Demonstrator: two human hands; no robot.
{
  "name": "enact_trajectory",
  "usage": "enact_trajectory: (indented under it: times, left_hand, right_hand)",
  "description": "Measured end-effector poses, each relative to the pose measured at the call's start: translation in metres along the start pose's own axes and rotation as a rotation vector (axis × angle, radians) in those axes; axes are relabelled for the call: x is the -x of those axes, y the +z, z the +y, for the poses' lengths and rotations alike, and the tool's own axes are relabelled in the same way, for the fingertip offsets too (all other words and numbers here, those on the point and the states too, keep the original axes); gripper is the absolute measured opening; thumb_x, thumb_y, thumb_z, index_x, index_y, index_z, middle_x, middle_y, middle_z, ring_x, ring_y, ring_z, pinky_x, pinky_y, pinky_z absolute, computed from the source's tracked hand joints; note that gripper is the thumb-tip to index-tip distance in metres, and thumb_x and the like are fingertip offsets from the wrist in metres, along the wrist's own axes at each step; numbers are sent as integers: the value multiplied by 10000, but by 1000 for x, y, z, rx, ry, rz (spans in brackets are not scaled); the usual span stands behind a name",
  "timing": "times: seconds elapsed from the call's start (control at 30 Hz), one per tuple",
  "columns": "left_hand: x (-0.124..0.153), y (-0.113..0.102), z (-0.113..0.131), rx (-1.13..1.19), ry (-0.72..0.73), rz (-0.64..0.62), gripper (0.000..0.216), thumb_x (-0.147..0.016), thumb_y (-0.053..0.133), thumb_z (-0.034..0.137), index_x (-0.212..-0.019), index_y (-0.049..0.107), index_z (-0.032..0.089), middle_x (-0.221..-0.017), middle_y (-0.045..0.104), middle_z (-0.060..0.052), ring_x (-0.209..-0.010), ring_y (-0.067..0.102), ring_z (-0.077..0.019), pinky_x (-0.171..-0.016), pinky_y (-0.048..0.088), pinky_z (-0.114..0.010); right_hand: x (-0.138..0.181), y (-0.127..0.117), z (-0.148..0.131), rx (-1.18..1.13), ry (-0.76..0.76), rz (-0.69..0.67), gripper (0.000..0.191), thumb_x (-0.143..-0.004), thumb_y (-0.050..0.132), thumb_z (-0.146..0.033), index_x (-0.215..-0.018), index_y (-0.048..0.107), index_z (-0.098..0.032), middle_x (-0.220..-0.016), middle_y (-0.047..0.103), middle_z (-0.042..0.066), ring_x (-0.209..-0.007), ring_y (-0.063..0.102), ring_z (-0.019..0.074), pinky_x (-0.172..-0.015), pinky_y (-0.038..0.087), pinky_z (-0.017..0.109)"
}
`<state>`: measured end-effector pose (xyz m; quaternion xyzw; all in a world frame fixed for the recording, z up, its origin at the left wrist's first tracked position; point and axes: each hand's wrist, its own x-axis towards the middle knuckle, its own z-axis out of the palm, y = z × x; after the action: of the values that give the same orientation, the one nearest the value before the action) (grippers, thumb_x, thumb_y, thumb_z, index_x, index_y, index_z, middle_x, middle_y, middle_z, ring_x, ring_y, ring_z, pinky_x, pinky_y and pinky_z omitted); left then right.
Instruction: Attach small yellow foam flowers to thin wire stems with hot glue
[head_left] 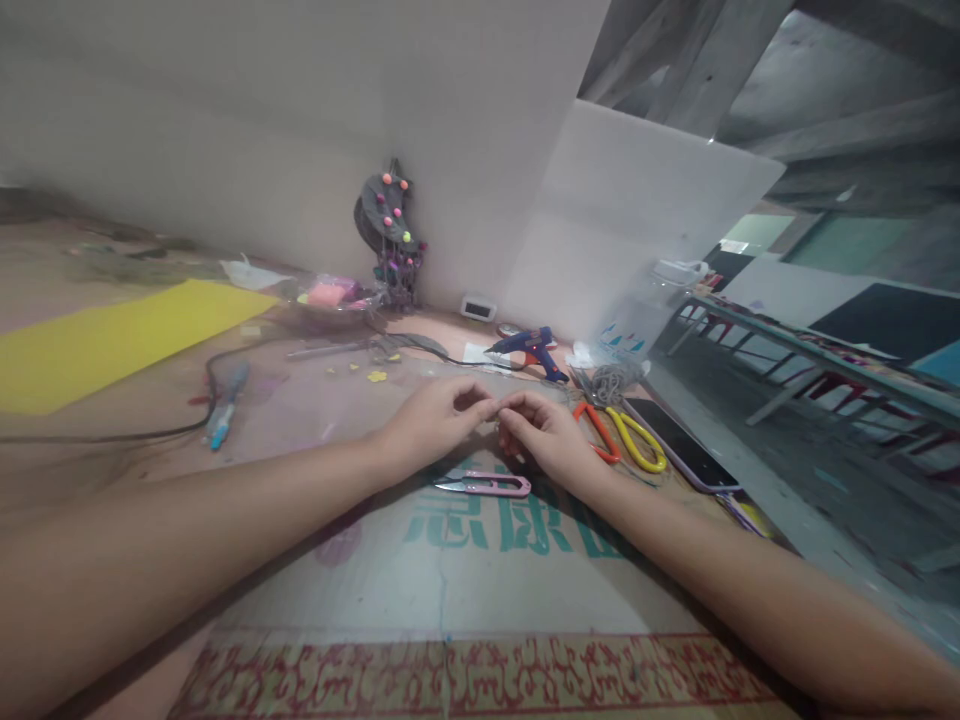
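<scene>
Over the middle of the table my left hand [437, 412] and my right hand [545, 428] meet at the fingertips. Thumb and fingers of each are pinched together. Whatever lies between them is too small to make out. Just below the hands lie pink thread snips [491, 484], blades toward the left. Beside my right hand are scissors with orange and yellow handles [636, 440]. Behind the hands a blue glue gun [529, 345] rests on the table. A small yellow flower shape [377, 376] lies beyond my left hand.
A grey crescent ornament with coloured beads [390, 225] stands against the wall. At left are a yellow sheet [127, 345], a black cord [211, 375] and a blue pen [229, 405]. Grey yarn [619, 380] and a phone [682, 442] lie near the right edge.
</scene>
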<state>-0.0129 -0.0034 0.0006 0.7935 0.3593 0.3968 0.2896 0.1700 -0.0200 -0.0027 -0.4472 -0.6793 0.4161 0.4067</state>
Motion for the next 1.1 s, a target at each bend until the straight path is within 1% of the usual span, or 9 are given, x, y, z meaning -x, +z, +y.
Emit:
enact_trajectory:
  times: [0.17,0.33,0.47,0.7,0.83,1.1]
  left_hand:
    - [0,0,1,-16,3,4,243,-879,506,358,-836,647,165,-832,693,-32,-776,610,-169,-681,435,-265]
    - [1,-1,2,-16,-1,18,242,-886,489,341,-827,640,163,-818,686,-28,-765,603,-167,-673,430,-264]
    - [0,-1,2,-19,-8,20,229,-884,493,324,-824,638,157,-815,680,-27,-771,602,-167,-675,427,-265]
    - [1,0,0,-24,6,2,257,-892,479,350,-823,630,154,-819,675,-33,-769,595,-169,-664,420,-266]
    - [0,0,1,-23,-10,-6,272,-875,501,387,-830,632,153,-827,680,-39,-764,597,-171,-662,427,-267]
    - [0,0,1,-36,-29,-20,299,-882,486,402,-813,630,149,-793,668,-38,-733,583,-167,-611,405,-252]
  right_hand:
    - [0,0,-1,30,-5,-11,237,-834,590,-418,-888,574,-188,-602,596,-40,-496,545,98,-479,437,218]
    - [1,1,-3,25,12,-6,237,-822,595,-420,-855,567,-187,-581,582,-42,-480,527,95,-449,411,210]
    - [1,2,-5,34,13,-6,220,-815,599,-407,-836,570,-190,-589,576,-42,-488,526,97,-456,420,214]
    - [2,2,-6,73,7,-5,207,-815,602,-390,-836,580,-186,-580,549,-49,-492,516,97,-473,428,220]
    - [2,2,-5,78,4,-20,185,-827,585,-361,-850,583,-178,-614,569,-40,-501,513,87,-478,424,209]
    - [3,2,-5,109,10,-13,181,-826,589,-354,-872,598,-180,-612,565,-38,-511,528,98,-490,452,219]
